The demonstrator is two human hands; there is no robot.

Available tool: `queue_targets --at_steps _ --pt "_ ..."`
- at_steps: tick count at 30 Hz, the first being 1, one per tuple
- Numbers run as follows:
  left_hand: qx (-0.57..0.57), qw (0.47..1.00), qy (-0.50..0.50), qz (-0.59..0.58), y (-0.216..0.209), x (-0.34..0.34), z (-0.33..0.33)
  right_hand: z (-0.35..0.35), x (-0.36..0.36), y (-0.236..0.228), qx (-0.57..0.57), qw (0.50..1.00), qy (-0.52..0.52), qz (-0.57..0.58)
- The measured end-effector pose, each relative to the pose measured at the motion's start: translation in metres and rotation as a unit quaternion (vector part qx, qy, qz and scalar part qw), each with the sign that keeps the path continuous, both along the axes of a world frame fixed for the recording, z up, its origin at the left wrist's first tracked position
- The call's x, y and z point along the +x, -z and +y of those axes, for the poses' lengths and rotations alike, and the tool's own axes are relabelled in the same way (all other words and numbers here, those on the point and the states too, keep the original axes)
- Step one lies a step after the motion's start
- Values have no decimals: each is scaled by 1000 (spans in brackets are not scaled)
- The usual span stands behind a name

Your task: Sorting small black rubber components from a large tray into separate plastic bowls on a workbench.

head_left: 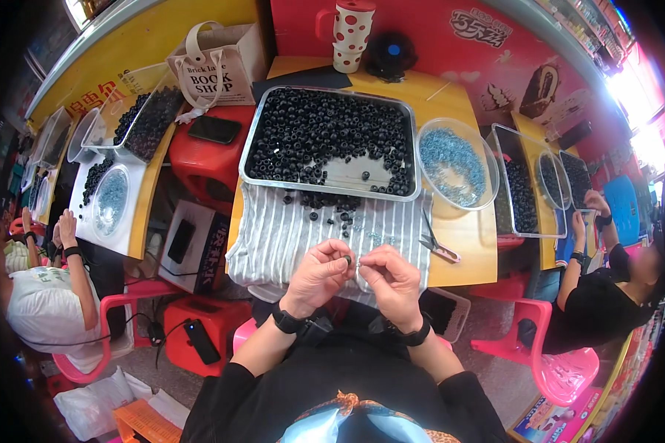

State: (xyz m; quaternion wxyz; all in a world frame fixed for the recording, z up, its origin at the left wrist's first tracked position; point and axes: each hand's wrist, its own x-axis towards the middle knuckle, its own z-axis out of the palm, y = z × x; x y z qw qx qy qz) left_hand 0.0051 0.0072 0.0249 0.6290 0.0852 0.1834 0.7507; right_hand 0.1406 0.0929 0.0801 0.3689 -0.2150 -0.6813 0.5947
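My left hand (320, 275) is closed in a pinch on a small round black part (348, 259) at its fingertips. Close beside it, my right hand (392, 282) also pinches; a tiny pale or clear bit seems to show at its fingertips, too small to name. Both hands are over the near edge of a grey-and-white striped cloth (262, 236). On the cloth beyond them lie several loose black parts (331, 203) and small clear bluish pieces (377, 238). Behind the cloth stands a clear tray (332, 186) full of the same black parts.
A round clear tub (493, 184) of bluish pieces stands right of the tray. Scissors (442, 249) lie on the cloth's right edge. A spotted tumbler (353, 37) and a canvas bag (218, 66) are at the back. Other people work at tables (146, 221) on both sides.
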Motion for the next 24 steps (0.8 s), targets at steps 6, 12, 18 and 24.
queue_targets --at_steps 6,12,18,24 --pt "-21 999 -30 36 5 10 -4 -5 0 2 169 985 18 -36" --pt "-5 998 23 61 1 4 -11 -1 9 4 127 990 -47 -46" --pt "16 992 114 61 10 -12 -16 7 12 4 -71 979 -124 -147" --pt "-1 998 37 42 4 -7 -10 45 6 16 166 959 11 -228"
